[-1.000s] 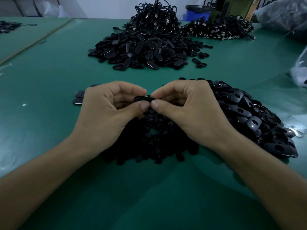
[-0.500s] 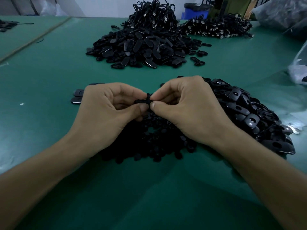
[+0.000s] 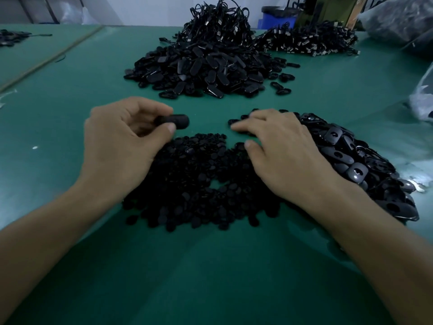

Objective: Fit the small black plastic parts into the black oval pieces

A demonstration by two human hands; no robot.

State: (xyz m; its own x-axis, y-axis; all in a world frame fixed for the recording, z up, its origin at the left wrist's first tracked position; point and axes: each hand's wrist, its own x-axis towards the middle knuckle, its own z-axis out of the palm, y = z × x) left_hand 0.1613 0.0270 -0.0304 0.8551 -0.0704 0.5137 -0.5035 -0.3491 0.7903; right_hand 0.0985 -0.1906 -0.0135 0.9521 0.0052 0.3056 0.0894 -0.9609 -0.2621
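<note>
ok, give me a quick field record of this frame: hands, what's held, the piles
left hand: pinches one black oval piece between thumb and fingers
right hand: fingers stretched out, nothing visibly held, at the left edge of the holed oval heap
small parts pile: centre, between the forearms
holed oval heap: right side, partly under the right hand
far pile: more black ovals, beyond both hands
corded pile: back of the table
table: green surface
image: hands motion-blurred

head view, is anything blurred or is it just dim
Head view: dim overall, so the small black parts merge into one dark mass; motion blur smears the left hand, its oval piece and the right hand; the far pile looks sharper.
</note>
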